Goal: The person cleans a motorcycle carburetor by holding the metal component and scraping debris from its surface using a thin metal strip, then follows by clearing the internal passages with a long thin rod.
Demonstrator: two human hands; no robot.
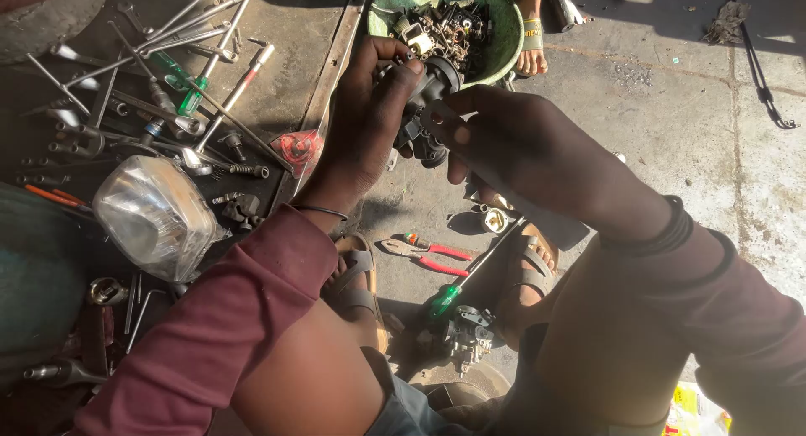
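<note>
My left hand (369, 121) and my right hand (525, 146) meet in front of me around a dark metal engine part (430, 108), something like a small carburettor. The left hand's fingers curl over its top left side. The right hand grips it from the right, thumb across its front, and the palm hides much of the part. Both arms wear dark red sleeves, and the right wrist carries black bands (663, 230).
A green bowl (512, 33) of small metal parts sits just beyond my hands, another person's foot (531, 54) beside it. Spanners and screwdrivers (180, 83) and a clear headlamp lens (155, 218) lie left. Red-handled pliers (428, 255), a green-handled screwdriver (449, 297) and another carburettor (466, 335) lie between my sandalled feet.
</note>
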